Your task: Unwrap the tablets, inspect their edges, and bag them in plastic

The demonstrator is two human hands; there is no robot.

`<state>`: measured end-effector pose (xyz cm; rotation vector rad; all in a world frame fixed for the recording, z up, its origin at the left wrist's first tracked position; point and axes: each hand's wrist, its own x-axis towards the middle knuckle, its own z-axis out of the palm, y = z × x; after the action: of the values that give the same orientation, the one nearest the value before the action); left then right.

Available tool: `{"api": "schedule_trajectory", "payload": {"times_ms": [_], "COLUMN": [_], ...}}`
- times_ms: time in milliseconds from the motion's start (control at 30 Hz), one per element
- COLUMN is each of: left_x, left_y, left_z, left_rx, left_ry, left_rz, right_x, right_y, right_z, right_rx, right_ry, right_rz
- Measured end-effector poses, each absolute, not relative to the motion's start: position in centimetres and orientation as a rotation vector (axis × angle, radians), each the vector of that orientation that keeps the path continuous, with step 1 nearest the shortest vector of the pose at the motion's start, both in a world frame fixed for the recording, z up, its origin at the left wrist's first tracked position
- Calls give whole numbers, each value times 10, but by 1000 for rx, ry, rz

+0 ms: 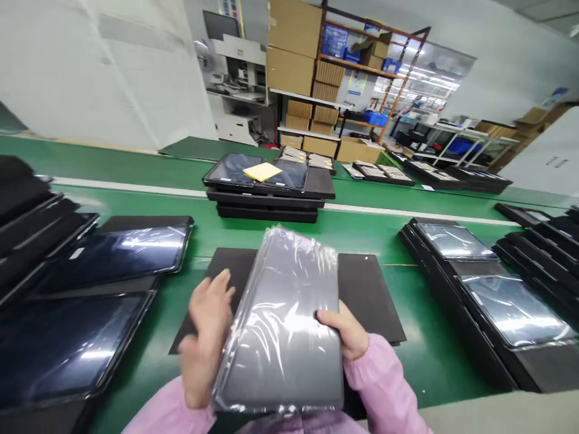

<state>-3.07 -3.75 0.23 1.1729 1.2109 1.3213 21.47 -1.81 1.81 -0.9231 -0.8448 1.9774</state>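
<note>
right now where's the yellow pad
Head view, slightly left of upper centre: the yellow pad lies on dark screens atop the black tray stack, beyond the wrapped panel in the right hand.

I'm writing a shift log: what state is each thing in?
Plastic-wrapped panel: held up, tilted
Right grip: closed on its edge
Left grip: open, blurred
Black sheet: lying flat, partly hidden
Yellow pad: lying on rear screens
Left-side screens: lying glossy side up
Right-side screens: lying glossy side up
Rear trays: stacked
</note>
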Motion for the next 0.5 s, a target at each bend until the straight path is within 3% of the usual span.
{"api": "schedule_trajectory", "payload": {"times_ms": [100,200,500], "left_x": [-23,-10,-2], "left_y": [-42,-43,-26], "left_z": [-5,-4,1], "left_rx": [992,738,504], "left_ry": [1104,983,1030], "left_rz": [1184,1080,1373], "right_x": [221,218,208], "right_y": [5,29,42], "right_z": [35,46,20], "right_rx": [-1065,-1138,-1362], "right_ry": [-1168,-1339,-1389], "right_rz": [1689,1618,908]}}
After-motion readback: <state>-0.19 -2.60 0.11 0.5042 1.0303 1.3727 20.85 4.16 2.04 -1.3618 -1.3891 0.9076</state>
